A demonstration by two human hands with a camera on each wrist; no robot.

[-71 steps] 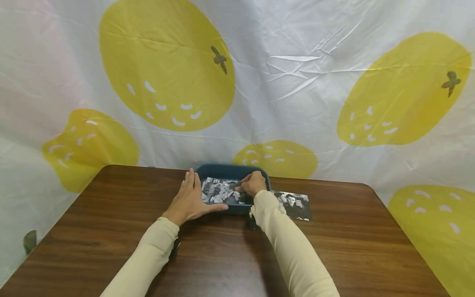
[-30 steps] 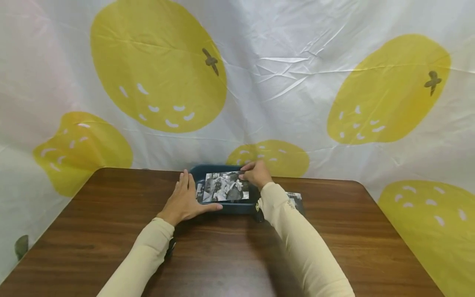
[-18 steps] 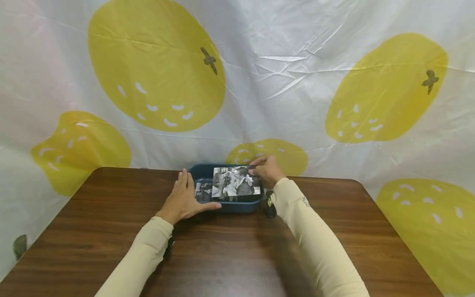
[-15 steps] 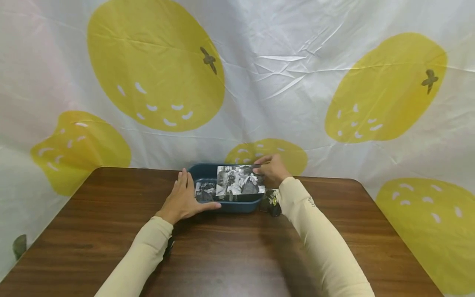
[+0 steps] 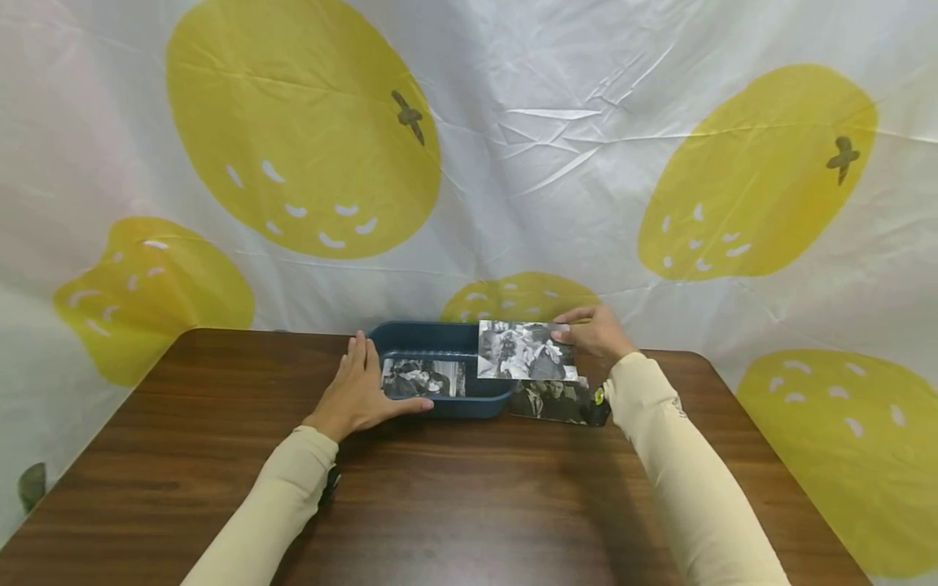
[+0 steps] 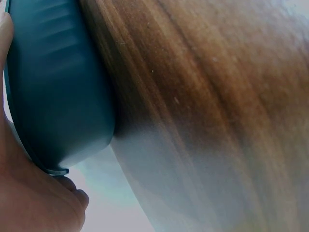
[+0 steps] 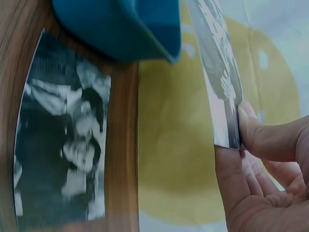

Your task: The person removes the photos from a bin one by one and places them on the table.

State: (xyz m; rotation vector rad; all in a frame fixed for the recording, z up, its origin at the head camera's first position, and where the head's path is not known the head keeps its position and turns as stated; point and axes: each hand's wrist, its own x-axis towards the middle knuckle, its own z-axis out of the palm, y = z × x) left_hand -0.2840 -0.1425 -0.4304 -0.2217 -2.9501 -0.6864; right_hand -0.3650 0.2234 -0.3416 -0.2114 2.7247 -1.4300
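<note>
My left hand (image 5: 355,399) rests on the left end of a dark blue plastic bin (image 5: 487,408), its thumb along the front rim and its straight fingers against the side. In the left wrist view the hand touches the bin's outer wall (image 6: 60,92). My right hand (image 5: 597,331) pinches a black-and-white photo (image 5: 523,352) by its right edge, thumb on one face and fingers behind. This photo is raised over the bin's right end. A second photo (image 5: 423,378) lies inside the bin. Another photo (image 7: 63,140) lies on the table right of the bin, partly covered in the head view.
The bin stands near the back edge of a brown wood-grain table (image 5: 454,496). Close behind hangs a white curtain (image 5: 498,187) printed with large yellow fruit.
My right hand has lifted the photo out of the bin and carried it right, uncovering the photo inside and the one on the table. My left hand has stayed on the bin.
</note>
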